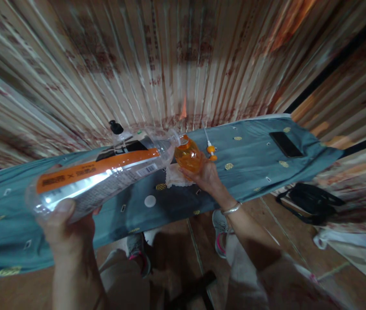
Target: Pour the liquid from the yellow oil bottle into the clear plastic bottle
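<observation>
the left hand (65, 224) grips the base of one big clear bottle (105, 174), tipped nearly flat, its mouth meeting one small orange bottle (188, 157) held upright in the right hand (204, 174) over the blue-clothed table (254, 155). best to pour slowly, mouths aligned, the small bottle steady. one white cap (150, 201), one orange pump (211, 148), one phone (285, 144).

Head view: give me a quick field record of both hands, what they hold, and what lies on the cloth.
left hand: grips the base of a large clear plastic bottle with an orange label, tipped on its side
bottle mouth: meets the top of a small orange bottle
right hand: holds the small orange bottle, bracelet on the wrist
surface: blue-grey patterned cloth
on the cloth: white bottle cap, dark phone, orange pump nozzle, white cloth pad
liquid flow: cannot tell
</observation>
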A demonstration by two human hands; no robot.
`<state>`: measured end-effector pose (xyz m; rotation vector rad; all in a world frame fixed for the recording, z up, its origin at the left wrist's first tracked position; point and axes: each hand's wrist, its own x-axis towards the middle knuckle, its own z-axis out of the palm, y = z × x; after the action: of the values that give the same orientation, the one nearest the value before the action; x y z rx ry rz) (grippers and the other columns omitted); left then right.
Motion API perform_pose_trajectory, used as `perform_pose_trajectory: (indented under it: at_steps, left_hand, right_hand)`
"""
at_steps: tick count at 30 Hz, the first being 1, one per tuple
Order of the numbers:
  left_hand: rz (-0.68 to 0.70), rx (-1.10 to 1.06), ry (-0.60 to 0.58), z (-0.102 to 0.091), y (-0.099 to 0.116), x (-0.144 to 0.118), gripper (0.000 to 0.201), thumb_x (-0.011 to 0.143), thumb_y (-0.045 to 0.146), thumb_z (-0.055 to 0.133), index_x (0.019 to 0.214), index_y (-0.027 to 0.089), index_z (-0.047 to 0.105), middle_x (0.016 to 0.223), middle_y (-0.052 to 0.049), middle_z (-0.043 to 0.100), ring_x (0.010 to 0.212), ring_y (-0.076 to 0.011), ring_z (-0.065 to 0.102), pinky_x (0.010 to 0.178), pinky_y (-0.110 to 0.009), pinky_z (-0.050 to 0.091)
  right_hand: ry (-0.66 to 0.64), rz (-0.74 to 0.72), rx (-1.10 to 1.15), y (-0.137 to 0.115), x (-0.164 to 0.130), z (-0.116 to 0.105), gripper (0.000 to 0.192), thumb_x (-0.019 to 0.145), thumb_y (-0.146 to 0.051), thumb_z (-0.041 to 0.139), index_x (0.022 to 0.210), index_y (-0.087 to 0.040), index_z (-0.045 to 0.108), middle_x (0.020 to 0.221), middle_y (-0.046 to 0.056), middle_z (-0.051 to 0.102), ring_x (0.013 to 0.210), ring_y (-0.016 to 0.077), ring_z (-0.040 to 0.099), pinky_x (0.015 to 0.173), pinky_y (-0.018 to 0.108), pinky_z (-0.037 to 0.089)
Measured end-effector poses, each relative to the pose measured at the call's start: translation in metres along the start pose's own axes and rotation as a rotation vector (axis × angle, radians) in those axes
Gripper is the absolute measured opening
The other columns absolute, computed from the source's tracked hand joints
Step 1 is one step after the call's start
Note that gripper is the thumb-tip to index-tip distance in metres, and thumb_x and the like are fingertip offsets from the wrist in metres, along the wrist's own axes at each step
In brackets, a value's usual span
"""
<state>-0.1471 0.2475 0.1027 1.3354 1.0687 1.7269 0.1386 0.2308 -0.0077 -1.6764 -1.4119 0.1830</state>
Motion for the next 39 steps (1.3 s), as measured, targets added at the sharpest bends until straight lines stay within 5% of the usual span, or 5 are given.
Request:
perform_pose_trajectory:
  at_steps: [39]
  left_hand:
    - [-0.023,-0.07,0.013,-0.0016,-0.0037,0.0008,0.079,0.051,0.05,0.083,0.126,0.029,0.071,0.115,-0.006,0.07,0.061,-0.0115,0.047,0.037,-0.018,0.024]
  right_hand:
    - [-0.014,0.027,0.074,-0.0016,-0.001,-0.0018,0.064,0.08,-0.054,0.091,0.129,-0.019,0.069,0.117,0.017,0.084,0.109,0.0359,0.083,0.094,0.046,0.068]
